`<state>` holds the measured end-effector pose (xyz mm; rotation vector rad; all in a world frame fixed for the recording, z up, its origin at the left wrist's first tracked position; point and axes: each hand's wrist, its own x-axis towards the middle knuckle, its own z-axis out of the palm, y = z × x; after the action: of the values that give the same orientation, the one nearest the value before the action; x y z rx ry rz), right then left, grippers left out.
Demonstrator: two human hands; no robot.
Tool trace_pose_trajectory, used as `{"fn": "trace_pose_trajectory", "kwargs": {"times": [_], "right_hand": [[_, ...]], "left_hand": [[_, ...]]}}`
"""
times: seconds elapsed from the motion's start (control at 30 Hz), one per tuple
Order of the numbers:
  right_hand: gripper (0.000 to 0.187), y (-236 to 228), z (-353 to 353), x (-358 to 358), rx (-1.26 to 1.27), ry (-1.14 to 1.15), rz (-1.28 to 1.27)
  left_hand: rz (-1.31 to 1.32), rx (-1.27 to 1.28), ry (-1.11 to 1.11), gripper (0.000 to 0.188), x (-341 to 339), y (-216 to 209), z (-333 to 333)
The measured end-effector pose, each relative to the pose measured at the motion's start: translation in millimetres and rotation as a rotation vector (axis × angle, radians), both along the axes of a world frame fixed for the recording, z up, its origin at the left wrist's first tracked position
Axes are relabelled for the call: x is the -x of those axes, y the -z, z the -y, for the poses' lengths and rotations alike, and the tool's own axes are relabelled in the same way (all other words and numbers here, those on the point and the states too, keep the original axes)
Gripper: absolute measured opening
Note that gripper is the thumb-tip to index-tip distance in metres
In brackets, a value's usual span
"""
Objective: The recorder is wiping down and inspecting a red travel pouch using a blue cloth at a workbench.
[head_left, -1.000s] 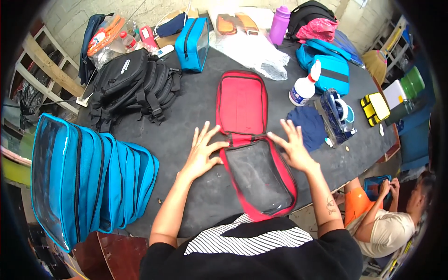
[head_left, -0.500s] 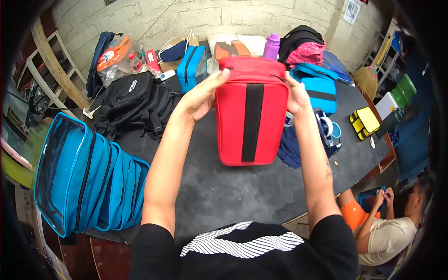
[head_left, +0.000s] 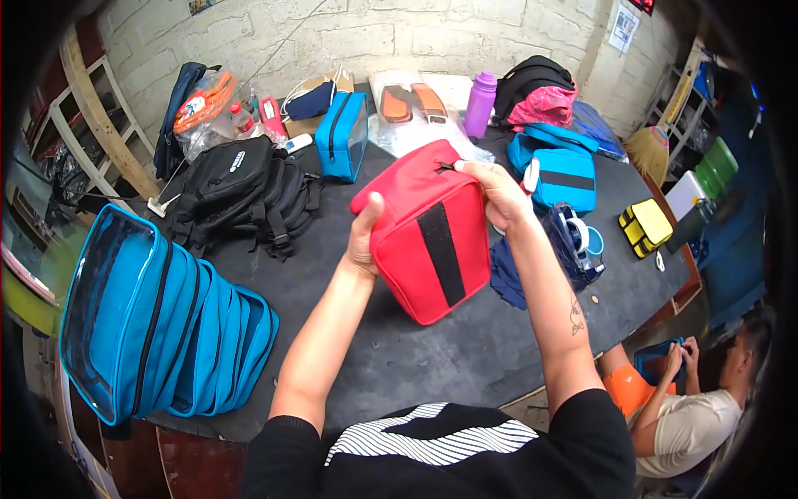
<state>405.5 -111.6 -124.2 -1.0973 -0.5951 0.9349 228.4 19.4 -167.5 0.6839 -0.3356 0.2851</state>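
Observation:
A red zippered bag (head_left: 407,220) with a wide black stripe down its front is tilted over the middle of the dark table. The palm and thumb of my left hand (head_left: 364,237) grip its left side. On the upper right corner, my right hand (head_left: 503,197) holds the bag, its thumb tip at the dark zipper pull (head_left: 446,166). Most fingers of both hands are hidden behind the bag. To the left of my left forearm stands a row of blue bags (head_left: 179,324) with clear panels, packed against each other.
A black backpack (head_left: 241,191) lies at the left. Behind are a blue pouch (head_left: 341,137), clear plastic with orange pieces (head_left: 411,104) and a purple bottle (head_left: 480,104). At right sit a blue bag (head_left: 565,179), dark blue cloth (head_left: 509,274) and a yellow case (head_left: 646,226). A co-worker (head_left: 694,416) sits lower right.
The red bag has come down and tilted, its top leaning right. My left hand has moved lower along its side, and my right thumb has come onto the top beside the zipper pull.

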Motion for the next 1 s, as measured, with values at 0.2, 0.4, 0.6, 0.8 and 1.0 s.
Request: {"fn": "trace_pose_trajectory", "kwargs": {"times": [0.2, 0.4, 0.6, 0.8, 1.0], "right_hand": [[0.024, -29, 1, 9, 0.171, 0.218, 0.961], [0.023, -37, -7, -2, 0.145, 0.065, 0.757], [0.023, -25, -8, -47, -0.021, 0.553, 0.760], [0.023, -16, -1, -10, -0.073, 0.559, 0.938], [0.020, 57, -21, 77, 0.093, 0.363, 0.955]], "left_hand": [[-0.105, -0.049, -0.039, 0.060, 5, -10, 12], [-0.155, -0.085, -0.079, 0.066, 10, 0, 14], [-0.112, -0.339, -0.050, 0.078, 21, 9, 16], [-0.739, -0.889, -0.209, 0.049, 51, 75, -11], [-0.535, -1.054, -1.159, 0.021, 27, 55, 9]]}}
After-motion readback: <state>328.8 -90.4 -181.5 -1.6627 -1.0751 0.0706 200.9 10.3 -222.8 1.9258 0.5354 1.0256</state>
